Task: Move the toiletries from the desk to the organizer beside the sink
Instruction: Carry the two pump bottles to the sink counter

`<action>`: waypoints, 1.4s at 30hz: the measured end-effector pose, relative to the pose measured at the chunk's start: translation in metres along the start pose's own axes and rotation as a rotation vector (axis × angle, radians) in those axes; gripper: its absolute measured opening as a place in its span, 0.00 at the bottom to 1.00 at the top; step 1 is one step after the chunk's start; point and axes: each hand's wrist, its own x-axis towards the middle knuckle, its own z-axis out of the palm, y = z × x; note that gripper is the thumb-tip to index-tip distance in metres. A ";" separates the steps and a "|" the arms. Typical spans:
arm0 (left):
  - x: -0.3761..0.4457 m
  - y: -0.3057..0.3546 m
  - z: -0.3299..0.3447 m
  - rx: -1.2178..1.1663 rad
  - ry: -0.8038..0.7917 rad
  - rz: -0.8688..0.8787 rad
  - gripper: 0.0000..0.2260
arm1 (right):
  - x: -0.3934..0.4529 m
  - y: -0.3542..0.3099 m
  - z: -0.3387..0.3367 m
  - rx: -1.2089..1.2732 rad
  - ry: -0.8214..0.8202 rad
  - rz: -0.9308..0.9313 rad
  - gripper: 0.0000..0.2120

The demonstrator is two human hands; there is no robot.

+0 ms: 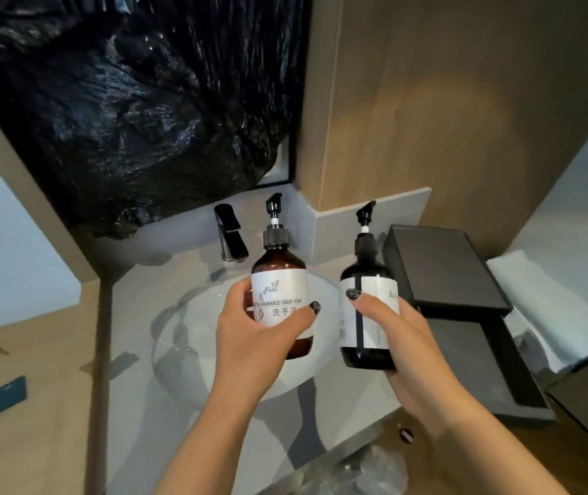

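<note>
My left hand [249,337] grips an amber pump bottle [280,276] with a white liquid-soap label, held upright above the white sink basin [185,326]. In my right hand [399,337] is a darker pump bottle [364,280], also white-labelled and upright, over the basin's right rim. Just right of that bottle sits the black organizer [499,373], a long shallow tray on the counter. A black box [446,266] lies across the tray's far end.
A black faucet [230,232] stands behind the basin. Black plastic sheeting [124,112] covers the mirror above. A folded white towel [549,309] lies right of the organizer. Wood panelling rises at the right. Clear plastic wrap [374,473] is bunched at the counter's near edge.
</note>
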 end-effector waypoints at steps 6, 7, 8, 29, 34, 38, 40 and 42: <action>0.013 -0.012 0.009 0.059 0.110 0.013 0.29 | 0.031 0.003 -0.008 -0.116 -0.043 -0.013 0.14; 0.019 -0.014 0.007 0.063 0.144 0.011 0.28 | 0.039 0.004 -0.004 -0.141 -0.058 -0.014 0.13; 0.020 -0.014 0.007 0.057 0.141 0.010 0.28 | 0.038 0.005 -0.004 -0.161 -0.036 -0.031 0.12; 0.232 -0.130 -0.152 0.261 0.328 0.170 0.35 | 0.151 0.037 0.140 -0.265 -0.070 -0.049 0.10; 0.259 -0.143 -0.172 0.237 0.319 0.030 0.35 | 0.165 0.045 0.160 -0.252 -0.072 -0.005 0.10; 0.273 -0.154 -0.181 0.280 0.329 -0.010 0.34 | 0.174 0.046 0.167 -0.259 -0.119 0.005 0.14; 0.278 -0.156 -0.182 0.275 0.327 -0.039 0.33 | 0.177 0.046 0.167 -0.276 -0.130 0.002 0.16; 0.282 -0.159 -0.184 0.280 0.340 -0.051 0.32 | 0.179 0.045 0.166 -0.283 -0.129 0.001 0.15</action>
